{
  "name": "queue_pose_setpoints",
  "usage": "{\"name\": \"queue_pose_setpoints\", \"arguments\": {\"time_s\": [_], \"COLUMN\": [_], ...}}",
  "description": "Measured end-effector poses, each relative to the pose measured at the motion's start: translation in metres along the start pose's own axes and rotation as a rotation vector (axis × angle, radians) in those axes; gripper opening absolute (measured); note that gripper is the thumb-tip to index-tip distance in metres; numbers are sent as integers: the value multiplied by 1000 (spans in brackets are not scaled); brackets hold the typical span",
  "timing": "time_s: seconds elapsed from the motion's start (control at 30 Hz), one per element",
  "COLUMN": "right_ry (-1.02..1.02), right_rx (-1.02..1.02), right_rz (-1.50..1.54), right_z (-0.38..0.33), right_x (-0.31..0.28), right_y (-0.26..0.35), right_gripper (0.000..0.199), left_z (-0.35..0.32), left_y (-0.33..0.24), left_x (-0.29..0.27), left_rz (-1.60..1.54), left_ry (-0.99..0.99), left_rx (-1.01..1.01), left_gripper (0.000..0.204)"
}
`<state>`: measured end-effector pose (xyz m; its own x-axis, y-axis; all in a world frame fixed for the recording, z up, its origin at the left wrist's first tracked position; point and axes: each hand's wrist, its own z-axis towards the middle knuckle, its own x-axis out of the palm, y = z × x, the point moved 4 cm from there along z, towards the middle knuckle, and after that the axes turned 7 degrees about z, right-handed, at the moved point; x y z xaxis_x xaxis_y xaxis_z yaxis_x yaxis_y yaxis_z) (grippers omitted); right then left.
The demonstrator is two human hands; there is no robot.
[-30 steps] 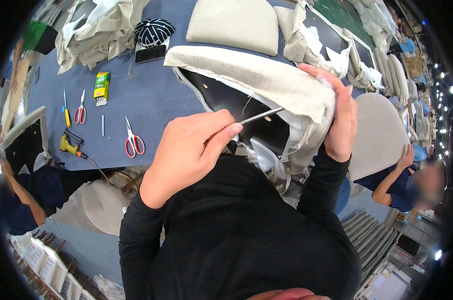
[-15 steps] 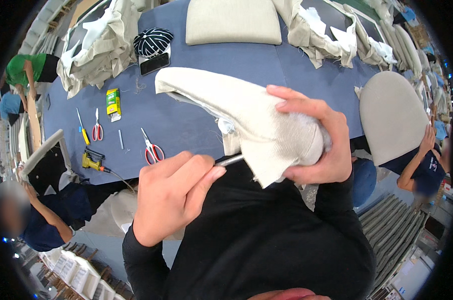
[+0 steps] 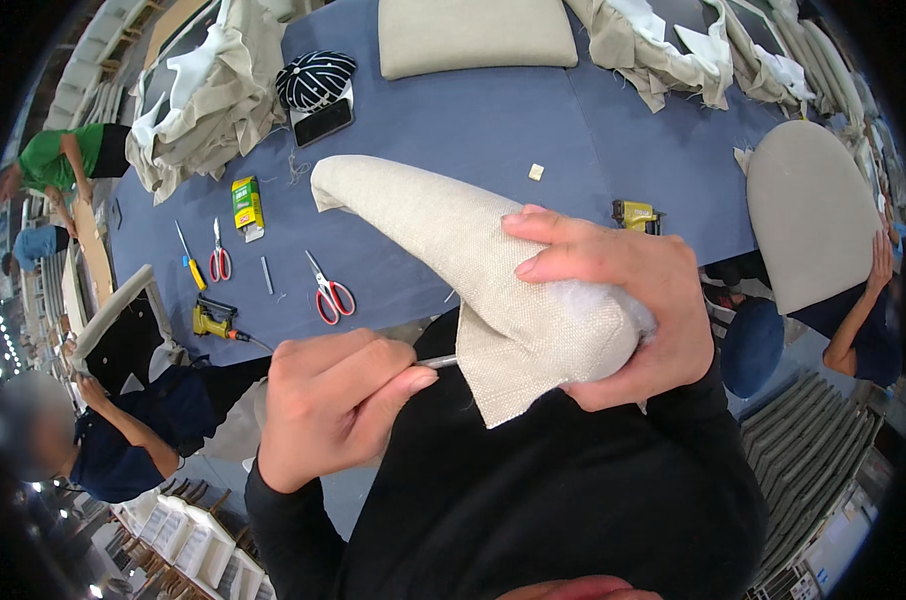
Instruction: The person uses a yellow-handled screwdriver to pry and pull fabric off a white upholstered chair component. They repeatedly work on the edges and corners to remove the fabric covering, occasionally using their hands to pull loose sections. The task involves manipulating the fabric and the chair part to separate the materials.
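Note:
My right hand (image 3: 628, 290) grips the wide end of a long, curved piece covered in beige fabric (image 3: 493, 275). Fingers lie over its top, with the thumb beneath. White stuffing (image 3: 583, 298) shows by the palm, and a loose fabric flap (image 3: 498, 385) hangs at the near side. Closed around a thin metal rod (image 3: 437, 362), my left hand (image 3: 338, 405) holds it against or just behind that flap's edge; its far tip is hidden. The narrow end of the piece points away to the left, above the table.
On the blue table (image 3: 413, 125) lie red-handled scissors (image 3: 328, 292), a second pair (image 3: 219, 256), a yellow-handled screwdriver (image 3: 191, 265), a green-yellow box (image 3: 247, 207), and yellow staple guns (image 3: 213, 320) left and right (image 3: 637, 215). Fabric-covered panels (image 3: 478, 42) stand around. People work at both sides.
The covered piece has rolled, hiding its open underside edge, and sits slightly lower. My left hand has moved slightly down with the rod. The staple gun on the right now shows.

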<state>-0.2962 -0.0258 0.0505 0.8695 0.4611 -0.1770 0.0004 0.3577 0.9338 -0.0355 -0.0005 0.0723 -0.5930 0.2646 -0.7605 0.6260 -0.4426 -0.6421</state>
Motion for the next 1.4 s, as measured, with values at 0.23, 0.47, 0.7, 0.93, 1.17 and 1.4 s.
{"name": "queue_pose_setpoints", "arguments": {"time_s": [0.23,0.47,0.7,0.93,1.17,1.4], "right_ry": [62,81,154,157,135,122], "right_rx": [-26,-3,11,-21,-73,20], "right_rz": [38,34,-35,-9,76,95], "right_z": [0,11,16,16,16,22], "right_x": [-2,-7,2,2,-11,0], "right_y": [-8,-8,-4,-8,-16,-9], "right_gripper": [71,71,74,77,79,77], "left_z": [-10,-18,-12,-23,-32,-24], "left_y": [3,8,-8,3,20,2], "left_x": [5,6,-8,13,10,5], "left_rz": [-1,-54,28,-111,-133,-67], "left_ry": [14,-14,49,-24,-16,-21], "left_rx": [-27,-102,-92,-124,-146,-181], "left_gripper": [15,15,14,15,15,21]}}
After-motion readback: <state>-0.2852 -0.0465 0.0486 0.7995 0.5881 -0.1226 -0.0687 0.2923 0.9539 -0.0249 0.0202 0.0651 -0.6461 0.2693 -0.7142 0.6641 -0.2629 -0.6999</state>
